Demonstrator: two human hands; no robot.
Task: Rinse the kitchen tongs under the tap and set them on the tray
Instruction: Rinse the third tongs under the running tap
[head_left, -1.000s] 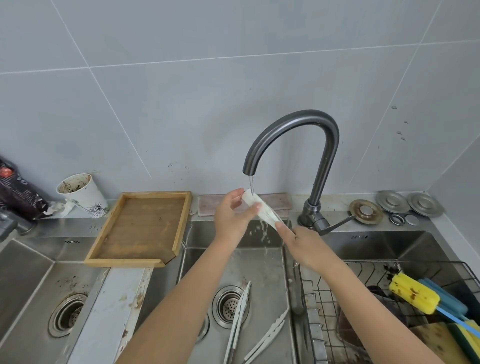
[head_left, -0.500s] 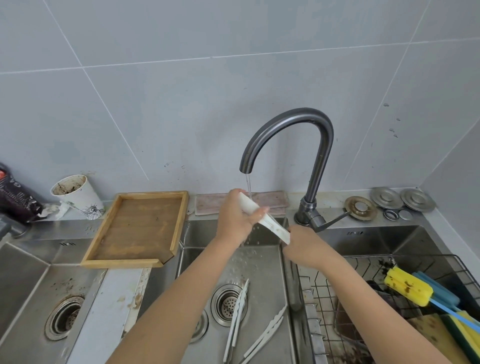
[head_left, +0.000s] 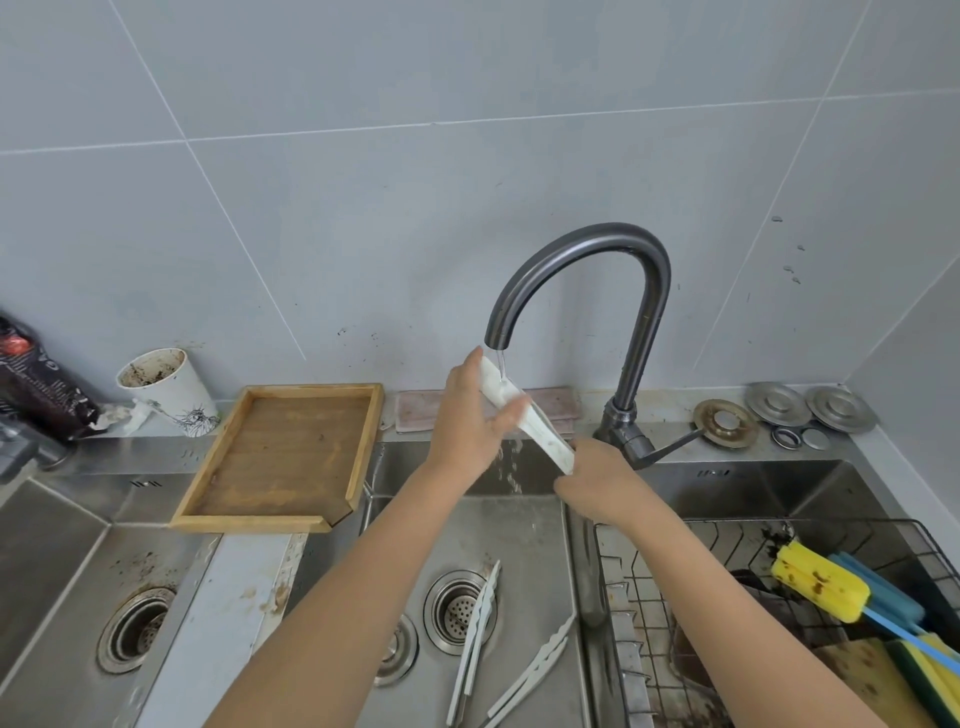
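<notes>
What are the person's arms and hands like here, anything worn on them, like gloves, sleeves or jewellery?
Both arms are bare from the bottom edge of the picture up to the hands: no sleeve shows. The left hand and the right hand wear no gloves. No watch, bracelet or ring shows on the parts in view, and no marks or tattoos. The upper arms are out of frame.

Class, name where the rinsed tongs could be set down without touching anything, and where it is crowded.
Free: the wooden tray, bare inside its rim, between paper cup and tap. Crowded: the sink floor, where two more tongs lie by the drain, and the wire rack holding sponges.
</notes>
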